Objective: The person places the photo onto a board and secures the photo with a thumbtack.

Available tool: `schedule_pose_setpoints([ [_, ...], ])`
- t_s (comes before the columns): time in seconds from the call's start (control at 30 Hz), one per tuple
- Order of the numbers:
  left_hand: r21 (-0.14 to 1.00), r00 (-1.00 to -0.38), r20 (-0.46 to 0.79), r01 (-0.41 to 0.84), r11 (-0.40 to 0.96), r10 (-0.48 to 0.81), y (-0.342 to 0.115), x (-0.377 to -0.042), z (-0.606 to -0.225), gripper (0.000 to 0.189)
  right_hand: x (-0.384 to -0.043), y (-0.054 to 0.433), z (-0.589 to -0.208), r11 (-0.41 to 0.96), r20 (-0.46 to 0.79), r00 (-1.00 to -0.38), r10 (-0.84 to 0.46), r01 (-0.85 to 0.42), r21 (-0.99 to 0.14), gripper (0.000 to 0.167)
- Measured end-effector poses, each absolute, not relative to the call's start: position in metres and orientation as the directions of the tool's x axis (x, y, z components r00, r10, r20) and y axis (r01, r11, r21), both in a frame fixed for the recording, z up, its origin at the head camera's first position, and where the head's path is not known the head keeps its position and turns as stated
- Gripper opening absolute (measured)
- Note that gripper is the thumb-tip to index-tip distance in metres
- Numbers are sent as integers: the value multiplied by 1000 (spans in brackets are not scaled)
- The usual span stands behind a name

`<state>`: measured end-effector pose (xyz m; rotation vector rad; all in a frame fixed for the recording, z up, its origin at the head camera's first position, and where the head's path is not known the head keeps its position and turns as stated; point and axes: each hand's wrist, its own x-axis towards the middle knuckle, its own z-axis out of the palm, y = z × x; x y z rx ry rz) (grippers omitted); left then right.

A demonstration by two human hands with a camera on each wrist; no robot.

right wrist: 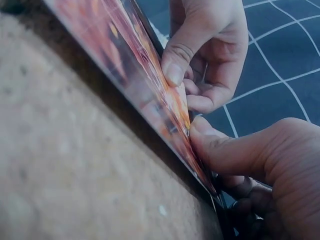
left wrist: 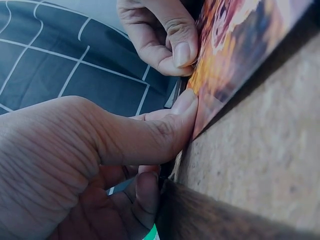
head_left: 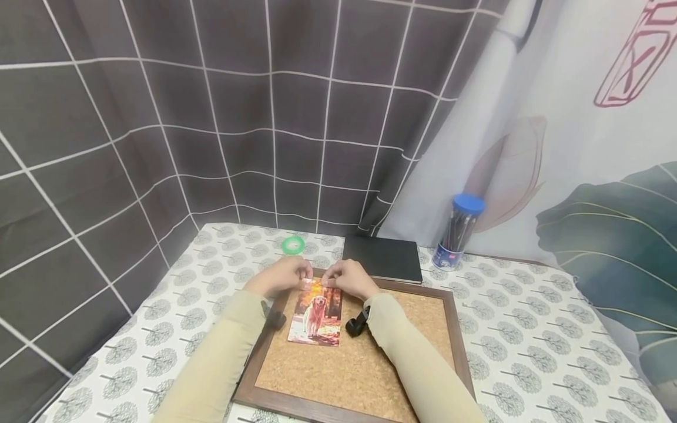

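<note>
A photo [head_left: 315, 314] of a golden dog among autumn leaves lies over the upper left part of a wood-framed cork board [head_left: 359, 376]. At its top left corner, my left hand [head_left: 282, 275] pinches the edge between thumb and fingers. My right hand [head_left: 353, 278] pinches the same top edge a little to the right. In the left wrist view the left thumb [left wrist: 175, 117] presses on the picture side near the corner. The right wrist view shows the photo [right wrist: 125, 65] tilted up off the cork, with a shadowed gap under it.
Behind the board lies a black notebook [head_left: 386, 258]. A green tape roll [head_left: 292, 245] sits at the back left. To the right stands a blue-lidded tub [head_left: 457, 232] of dark pencil-like sticks. A tree-patterned cloth [head_left: 518, 329] covers the table; curtains hang behind.
</note>
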<state>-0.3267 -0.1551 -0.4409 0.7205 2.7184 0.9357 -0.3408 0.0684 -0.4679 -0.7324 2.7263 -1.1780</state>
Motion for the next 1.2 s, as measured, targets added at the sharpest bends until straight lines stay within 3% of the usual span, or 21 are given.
schedule_pose_setpoints([
  [0.4,625,-869,-19,375,684,494,-156,-326,-442,18,-338,68,-467,598,92,-901,-423,-354,-719,13],
  [1.2,624,-871,-16,375,686,491,-154,-327,-441,20,-337,66,-462,631,101,-901,-422,-373,-680,9],
])
